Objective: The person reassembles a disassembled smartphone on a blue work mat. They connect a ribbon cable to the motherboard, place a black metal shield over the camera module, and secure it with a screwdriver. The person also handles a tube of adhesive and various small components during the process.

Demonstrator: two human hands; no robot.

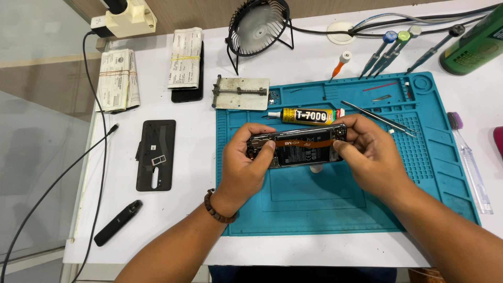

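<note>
We are holding the opened phone (298, 147) just above the blue mat (314, 204) — left hand (246, 167) and right hand (369, 154) fingers closed around its ends — back cover (156, 154) already lying off on the desk (173, 220), internals exposed, reassembly not yet done.

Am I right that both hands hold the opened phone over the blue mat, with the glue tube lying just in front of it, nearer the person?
Not quite. In the head view the glue tube lies behind the opened phone, farther from the person. Both the left hand and right hand do hold it over the blue mat.
</note>
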